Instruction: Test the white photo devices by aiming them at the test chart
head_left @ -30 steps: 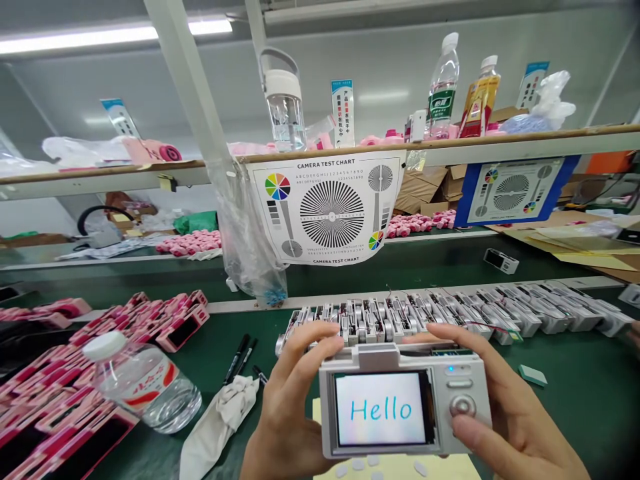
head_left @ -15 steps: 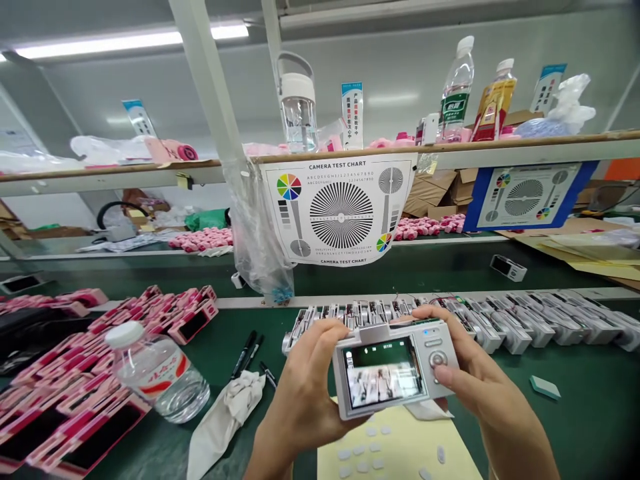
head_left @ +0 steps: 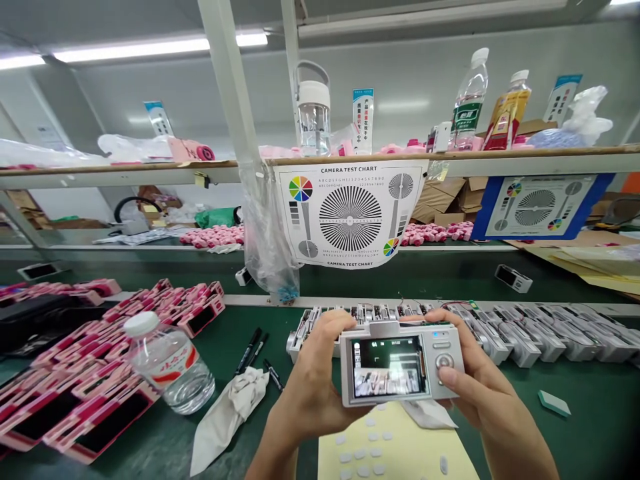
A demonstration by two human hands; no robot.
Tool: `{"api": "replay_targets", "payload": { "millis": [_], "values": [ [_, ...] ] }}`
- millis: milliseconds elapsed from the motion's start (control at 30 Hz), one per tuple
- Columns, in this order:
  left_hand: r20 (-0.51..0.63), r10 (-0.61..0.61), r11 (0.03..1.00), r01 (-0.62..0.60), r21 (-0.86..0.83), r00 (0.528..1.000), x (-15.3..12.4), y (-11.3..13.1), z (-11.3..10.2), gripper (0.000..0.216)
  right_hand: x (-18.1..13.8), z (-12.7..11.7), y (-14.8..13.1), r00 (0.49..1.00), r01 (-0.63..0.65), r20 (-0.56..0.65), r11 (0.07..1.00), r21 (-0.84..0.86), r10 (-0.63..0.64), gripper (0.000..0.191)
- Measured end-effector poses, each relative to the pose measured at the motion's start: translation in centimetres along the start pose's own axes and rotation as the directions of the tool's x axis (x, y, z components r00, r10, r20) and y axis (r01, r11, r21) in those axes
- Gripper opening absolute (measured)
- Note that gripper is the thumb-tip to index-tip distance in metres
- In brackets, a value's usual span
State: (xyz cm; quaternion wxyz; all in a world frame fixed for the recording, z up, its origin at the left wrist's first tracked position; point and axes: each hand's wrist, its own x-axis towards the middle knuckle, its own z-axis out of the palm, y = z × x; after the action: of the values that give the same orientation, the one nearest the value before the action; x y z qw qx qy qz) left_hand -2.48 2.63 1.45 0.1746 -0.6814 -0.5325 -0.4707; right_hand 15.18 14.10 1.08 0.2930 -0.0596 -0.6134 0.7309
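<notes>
A silver digital camera (head_left: 435, 393) is held up above the bench, its lit screen facing me and showing rows of units. My left hand (head_left: 320, 380) grips its left end, fingers on top and thumb side below. Round the right end is my right hand (head_left: 480, 387), with the thumb on the round button pad. Beneath the camera lies a yellow sheet (head_left: 400, 453) bearing several small pale pieces, with a white cloth (head_left: 430, 415) at its top edge. Behind stand rows of silver camera bodies (head_left: 535, 330).
Pink cameras (head_left: 120, 393) cover the left side, beside a water bottle (head_left: 173, 367), a crumpled cloth (head_left: 233, 413) and black markers (head_left: 253, 350). A test chart (head_left: 350, 217) hangs from the shelf (head_left: 150, 167). At right lies a small green-white block (head_left: 554, 404).
The camera has turned more level and shifted slightly right, both hands still on it. The picture on its screen differs. My whole view has shifted a little.
</notes>
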Motion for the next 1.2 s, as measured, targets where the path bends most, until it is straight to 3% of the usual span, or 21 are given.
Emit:
{"api": "replay_targets", "payload": {
  "millis": [100, 200, 867, 1200],
  "values": [
    [0.056, -0.012, 0.999, 0.014, -0.044, 0.998, 0.1, -0.1, 0.2, 0.068, 0.0, 0.3, 0.2, 0.997, 0.018, -0.073, 1.0, -0.009, -0.019, 0.044],
    [0.093, -0.032, 0.996, 0.039, -0.075, 0.995, 0.3, -0.2, 0.4, 0.067, 0.1, 0.3, 0.2, 0.997, 0.037, -0.066, 0.998, -0.045, -0.04, 0.045],
    [0.094, -0.031, 0.997, 0.037, -0.061, 0.995, 0.1, 0.1, 0.4, 0.066, 0.1, 0.4, 0.4, 0.996, 0.053, -0.072, 0.997, -0.048, -0.057, 0.045],
    [0.091, -0.011, 1.0, 0.012, -0.014, 0.996, 0.0, 0.3, 0.7, 0.065, 0.5, 1.7, 0.2, 0.98, 0.096, -0.181, 0.991, 0.092, -0.079, 0.025]
  ]
}}
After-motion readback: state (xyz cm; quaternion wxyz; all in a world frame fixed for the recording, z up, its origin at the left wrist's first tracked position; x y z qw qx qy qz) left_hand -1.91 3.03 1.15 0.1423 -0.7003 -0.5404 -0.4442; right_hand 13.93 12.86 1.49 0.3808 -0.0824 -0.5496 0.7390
